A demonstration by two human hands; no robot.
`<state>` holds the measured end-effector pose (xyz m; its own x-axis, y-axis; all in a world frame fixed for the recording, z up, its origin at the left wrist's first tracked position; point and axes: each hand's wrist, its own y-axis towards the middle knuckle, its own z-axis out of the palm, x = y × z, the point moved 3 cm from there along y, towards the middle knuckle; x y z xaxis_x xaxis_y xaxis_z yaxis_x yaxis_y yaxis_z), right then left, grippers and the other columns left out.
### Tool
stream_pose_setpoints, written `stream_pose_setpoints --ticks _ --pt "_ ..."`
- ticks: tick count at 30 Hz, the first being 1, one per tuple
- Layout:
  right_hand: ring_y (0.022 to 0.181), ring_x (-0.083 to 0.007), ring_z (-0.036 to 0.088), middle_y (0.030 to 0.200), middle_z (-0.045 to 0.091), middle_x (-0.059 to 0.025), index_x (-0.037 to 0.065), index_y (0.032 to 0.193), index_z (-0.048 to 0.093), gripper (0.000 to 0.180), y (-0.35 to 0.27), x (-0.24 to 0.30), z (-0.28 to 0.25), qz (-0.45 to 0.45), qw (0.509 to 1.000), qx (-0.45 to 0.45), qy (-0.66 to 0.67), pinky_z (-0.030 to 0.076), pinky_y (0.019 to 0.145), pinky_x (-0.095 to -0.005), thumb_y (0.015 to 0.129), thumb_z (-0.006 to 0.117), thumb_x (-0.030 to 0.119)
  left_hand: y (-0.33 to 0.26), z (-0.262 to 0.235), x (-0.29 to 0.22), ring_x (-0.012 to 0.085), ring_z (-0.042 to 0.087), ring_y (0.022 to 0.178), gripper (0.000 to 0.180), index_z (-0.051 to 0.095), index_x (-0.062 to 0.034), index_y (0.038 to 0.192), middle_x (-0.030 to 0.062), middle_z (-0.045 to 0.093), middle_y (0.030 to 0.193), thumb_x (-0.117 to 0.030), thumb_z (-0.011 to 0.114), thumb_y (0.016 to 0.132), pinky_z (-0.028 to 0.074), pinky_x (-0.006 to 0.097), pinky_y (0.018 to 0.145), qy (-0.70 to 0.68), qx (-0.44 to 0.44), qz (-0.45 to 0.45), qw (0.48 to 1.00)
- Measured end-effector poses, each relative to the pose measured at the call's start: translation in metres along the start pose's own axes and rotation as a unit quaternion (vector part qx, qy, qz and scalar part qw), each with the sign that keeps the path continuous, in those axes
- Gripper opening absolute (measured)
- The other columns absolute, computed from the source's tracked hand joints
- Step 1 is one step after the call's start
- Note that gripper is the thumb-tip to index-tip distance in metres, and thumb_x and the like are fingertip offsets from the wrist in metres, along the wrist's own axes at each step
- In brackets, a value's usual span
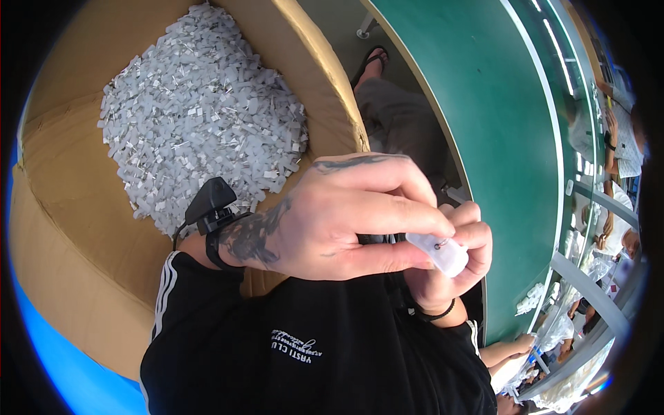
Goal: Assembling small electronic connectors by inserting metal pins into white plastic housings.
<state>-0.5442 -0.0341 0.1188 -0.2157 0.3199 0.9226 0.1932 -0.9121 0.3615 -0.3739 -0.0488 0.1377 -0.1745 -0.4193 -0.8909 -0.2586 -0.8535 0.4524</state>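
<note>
A small translucent white plastic piece [446,254] with a tiny metal pin at its near end is held close under the camera, above the lap, pinched between both hands. The left hand [332,218] is closed over it from the left, its thumb and forefinger pressed on the piece's upper end, and a black wrist device [209,205] is strapped just behind it. The right hand [449,266] is curled under and around the piece from the right, so that the piece is cradled in its fingers; a thin black band is worn at that wrist. Both grips are thus closed on the one piece, and nothing else is seen in either hand. To the left, a large cardboard box [62,228] is filled with a deep heap of similar white plastic pieces [200,114], many with metal pins showing. The heap is judged to be the stock yet to be handled, and since it is high and wide, most of the work appears to be left. Whether the pin in the held piece is fully seated cannot be told. No stack of finished pieces can be made out near the hands. A green worktable [498,138] curves along the right, and other people's arms and clear bags are seen at its far right edge.
</note>
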Motion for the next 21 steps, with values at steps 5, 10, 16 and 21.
stream_pose_setpoints --ticks 5,10,16,21 --pt "0.064 -0.009 0.044 0.078 0.046 -0.0028 0.007 0.084 0.047 0.027 -0.002 0.007 0.004 0.019 0.997 -0.01 -0.075 0.037 0.058 -0.0233 0.084 0.072 0.018 -0.003 0.002 -0.001 0.0175 0.063 0.073 0.032 0.071 0.0022 0.096 0.0097 0.062 0.087 -0.006 0.082 0.068 0.049 0.026 0.062 0.021 -0.004 0.006 1.0" --pt "0.063 -0.0089 0.043 0.078 0.046 -0.0025 0.008 0.082 0.046 0.031 -0.002 0.006 0.006 0.078 0.996 -0.013 -0.026 0.036 0.057 -0.0234 0.083 0.074 0.022 -0.002 0.003 0.004 0.0177 0.063 0.071 0.031 0.071 0.0019 0.095 0.0098 0.063 0.087 -0.006 0.082 0.067 0.048 0.025 0.06 0.005 -0.003 0.026 1.0" --pt "0.062 -0.0084 0.042 0.077 0.046 -0.0014 0.008 0.082 0.047 0.036 -0.005 0.003 0.006 0.104 0.994 -0.038 0.004 0.036 0.058 -0.0234 0.08 0.077 0.028 -0.003 0.005 0.004 0.0168 0.061 0.069 0.033 0.071 0.0012 0.095 0.0089 0.062 0.085 -0.004 0.082 0.065 0.047 0.025 0.057 0.018 -0.023 0.033 0.999" --pt "0.062 -0.0102 0.048 0.086 0.05 -0.0069 0.003 0.091 0.053 0.017 -0.005 -0.006 -0.005 0.049 0.994 0.024 0.09 0.041 0.058 -0.0237 0.083 0.068 0.007 -0.003 0.007 0.005 0.016 0.06 0.067 0.036 0.072 -0.0002 0.096 0.0074 0.062 0.084 -0.002 0.082 0.062 0.045 0.024 0.055 0.016 -0.031 0.03 0.999"
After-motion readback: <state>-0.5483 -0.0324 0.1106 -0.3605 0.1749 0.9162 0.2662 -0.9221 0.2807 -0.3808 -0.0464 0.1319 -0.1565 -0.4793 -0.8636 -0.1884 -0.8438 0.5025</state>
